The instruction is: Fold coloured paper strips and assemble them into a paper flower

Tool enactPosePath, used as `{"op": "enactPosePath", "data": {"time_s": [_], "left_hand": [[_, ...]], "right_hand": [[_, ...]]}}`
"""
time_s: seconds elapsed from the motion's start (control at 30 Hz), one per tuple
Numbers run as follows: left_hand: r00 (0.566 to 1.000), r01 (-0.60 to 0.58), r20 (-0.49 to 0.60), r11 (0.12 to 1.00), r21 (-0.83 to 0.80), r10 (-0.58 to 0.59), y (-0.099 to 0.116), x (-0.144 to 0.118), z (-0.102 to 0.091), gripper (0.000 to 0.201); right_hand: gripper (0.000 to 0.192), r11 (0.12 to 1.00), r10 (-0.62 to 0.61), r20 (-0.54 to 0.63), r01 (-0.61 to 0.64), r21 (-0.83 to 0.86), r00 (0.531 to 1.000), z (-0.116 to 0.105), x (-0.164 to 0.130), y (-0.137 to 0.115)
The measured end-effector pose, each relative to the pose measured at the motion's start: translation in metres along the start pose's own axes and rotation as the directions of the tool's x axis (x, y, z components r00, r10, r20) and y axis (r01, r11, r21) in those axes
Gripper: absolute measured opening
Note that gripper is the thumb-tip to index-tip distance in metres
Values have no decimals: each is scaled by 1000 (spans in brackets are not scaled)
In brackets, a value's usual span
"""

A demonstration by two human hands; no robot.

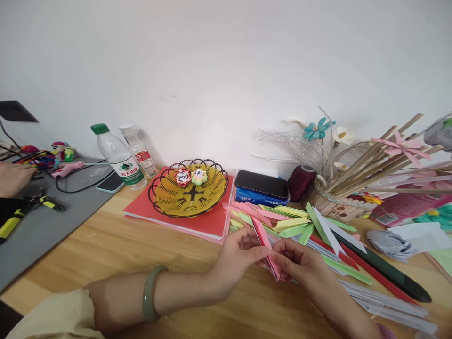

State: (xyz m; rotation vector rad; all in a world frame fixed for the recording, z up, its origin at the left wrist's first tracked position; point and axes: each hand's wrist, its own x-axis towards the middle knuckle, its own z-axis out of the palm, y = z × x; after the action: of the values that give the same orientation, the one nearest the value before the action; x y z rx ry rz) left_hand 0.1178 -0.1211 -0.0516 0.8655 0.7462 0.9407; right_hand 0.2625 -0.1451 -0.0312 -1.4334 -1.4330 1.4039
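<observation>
Between both hands, above the wooden table, is a folded strip of red and pink paper (262, 239), tilted with its upper end to the left. My left hand (243, 252) pinches it from the left, thumb across its middle. My right hand (294, 259) grips its lower end between thumb and fingers. Just behind lie many folded paper strips (293, 225) in pink, yellow and green. White folded strips (388, 301) lie to the right of my right hand. In a yellow woven basket (165, 202) sit two small folded paper balls (191, 177).
The basket stands on red paper sheets (141, 207). Two bottles (120, 160) stand at the back left. A phone (261, 183) rests on a blue tissue pack (261, 197). A stick-filled planter (328, 202) is at right. Another person's hand (16, 179) and pliers (31, 207) are on a grey mat (81, 193).
</observation>
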Motion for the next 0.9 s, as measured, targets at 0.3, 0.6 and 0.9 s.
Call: {"op": "enactPosePath", "data": {"time_s": [0.3,0.6,0.9], "left_hand": [[1000,12,12,999,48,-13,2,-1,0,22],[1000,13,14,994,111,-15,2,-2,1,17],[1000,10,13,991,137,-12,1,-2,2,21]], "right_hand": [[22,997,-8,-46,4,-83,999,3,-1,1],[17,960,-91,-109,58,-273,990,7,-4,0],[14,919,-199,-177,121,-374,964,10,-10,-2]]}}
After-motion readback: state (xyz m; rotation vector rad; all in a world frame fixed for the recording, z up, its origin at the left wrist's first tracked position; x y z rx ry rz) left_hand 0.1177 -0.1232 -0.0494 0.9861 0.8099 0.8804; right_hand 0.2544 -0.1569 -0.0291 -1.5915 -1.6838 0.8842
